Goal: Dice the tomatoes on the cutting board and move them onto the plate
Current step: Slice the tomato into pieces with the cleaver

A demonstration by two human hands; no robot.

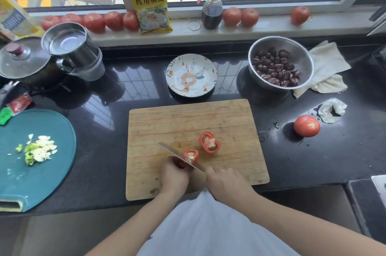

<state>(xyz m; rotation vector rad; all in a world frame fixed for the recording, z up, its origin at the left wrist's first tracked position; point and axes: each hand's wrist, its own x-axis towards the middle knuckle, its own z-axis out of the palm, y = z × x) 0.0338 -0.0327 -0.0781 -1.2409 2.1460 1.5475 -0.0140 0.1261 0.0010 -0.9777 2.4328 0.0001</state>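
- Left hand (174, 176) curled over a tomato half (189, 157) on the wooden cutting board (188, 122), fingertips pinning it from the near-left side.
- Right hand (226, 182) wrapped round a knife handle, handle itself hidden inside the fist.
- Knife (177, 155) blade running diagonally, tip pointing away and left, edge sunk into the held half; cut face of that half turned toward the far right.
- Second tomato half (210, 142) lying cut face up, just beyond and right of the held one, apart from both hands, nearer the right hand.
- Plate (191, 75), with a painted animal pattern, standing on the dark table straight beyond the far edge of the board, nothing on it yet.
- Whole tomato (307, 126) on the table well right of the board, untouched.
- Likely step: first slices through the held half; dicing barely begun, transfer to plate not started.
- Depth of the blade in the flesh hard to judge, perhaps only partway.
- Coming cuts turn on the blade line crossing the half next to the left fingertips; fingers best kept tucked back.
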